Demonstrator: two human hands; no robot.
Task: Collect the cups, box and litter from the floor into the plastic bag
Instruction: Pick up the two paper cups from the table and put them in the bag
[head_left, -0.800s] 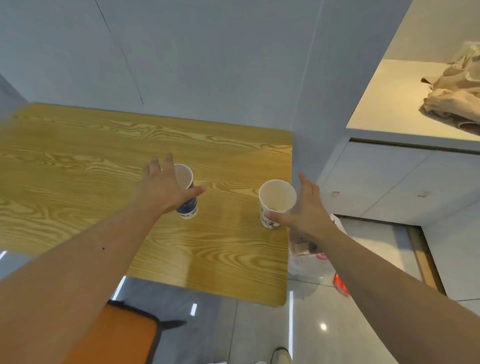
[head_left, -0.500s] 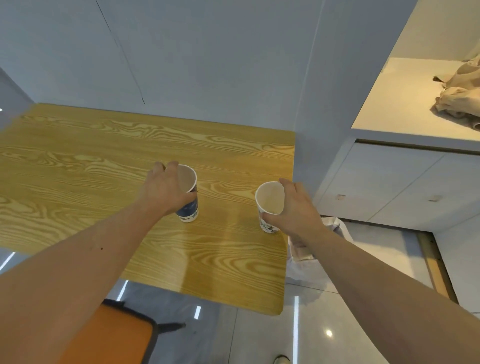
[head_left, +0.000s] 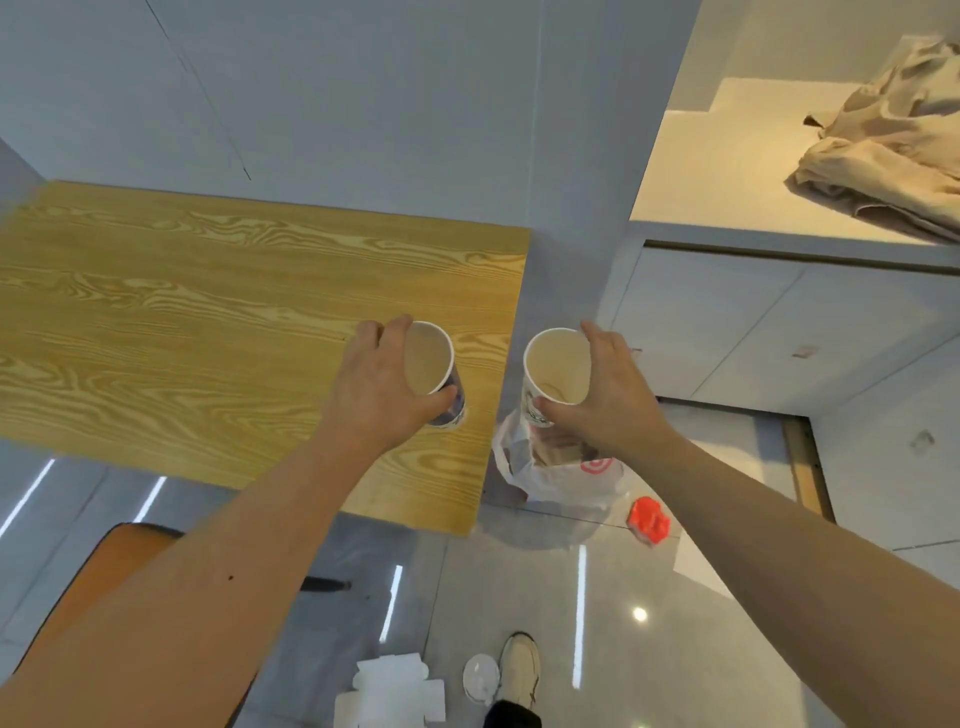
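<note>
My left hand (head_left: 376, 387) grips a blue-printed paper cup (head_left: 434, 366), tilted, just above the wooden table's right end. My right hand (head_left: 610, 395) holds a second paper cup (head_left: 556, 366) with a pale print, lifted past the table edge and hanging over the white plastic bag (head_left: 550, 470) on the floor. The bag stands open with brown litter inside. A flattened white box (head_left: 389, 693) and a round white lid (head_left: 480, 675) lie on the floor near my shoe. A red crumpled piece of litter (head_left: 647, 519) lies right of the bag.
The wooden table (head_left: 208, 332) fills the left. An orange chair (head_left: 104, 566) stands below it. White cabinets (head_left: 779, 322) with a beige cloth (head_left: 893, 135) on top stand to the right. My shoe (head_left: 519, 667) rests on the glossy grey floor.
Both hands have closed on the cups and lifted them. The right cup has moved off the table to above the bag; the left cup has shifted right toward the table edge.
</note>
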